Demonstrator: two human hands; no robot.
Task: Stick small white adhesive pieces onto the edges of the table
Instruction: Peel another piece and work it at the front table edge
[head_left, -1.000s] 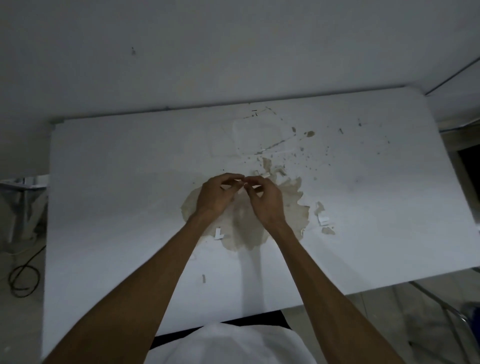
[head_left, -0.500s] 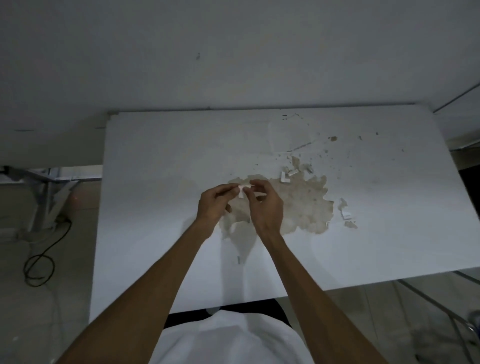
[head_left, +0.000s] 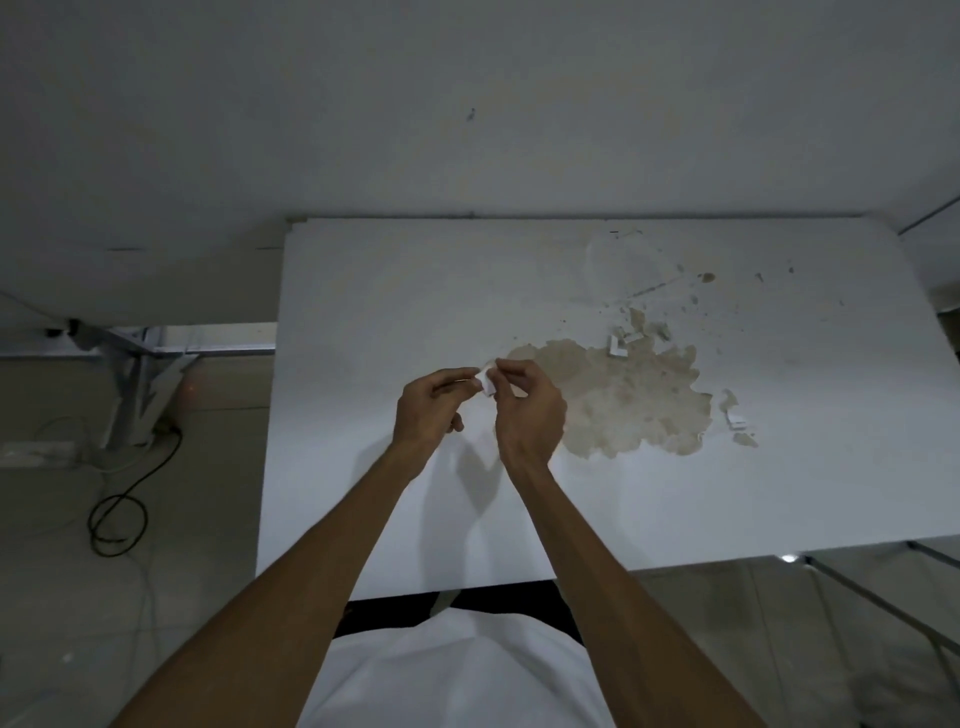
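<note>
Two hands meet above the white table (head_left: 363, 322), near its middle and just left of a large brown stain (head_left: 628, 400). The left hand (head_left: 428, 408) has its fingers curled, with thumb and forefinger reaching toward the right, and it pinches one side of a small white adhesive piece (head_left: 487, 383). The right hand (head_left: 527, 408) is also curled and pinches the other side of the same piece from above with its fingertips (head_left: 500, 366). The piece sits between the two hands, lifted off the tabletop, and looks slightly bent; whether a backing is coming off it is too small to tell.

More small white pieces lie on the table: a corner-shaped one (head_left: 616, 349) at the far edge of the stain with a few scraps (head_left: 655, 330) just beside it, and another piece (head_left: 737, 422) at the stain's right side. Small brown flecks dot the surface beyond the stain.

Both bare forearms reach forward from a white shirt (head_left: 457, 675) at the bottom of the view. On the floor to the left lies a coiled black cable (head_left: 117, 525), near a metal frame leg (head_left: 130, 384). A plain pale wall (head_left: 467, 104) rises behind the table.
</note>
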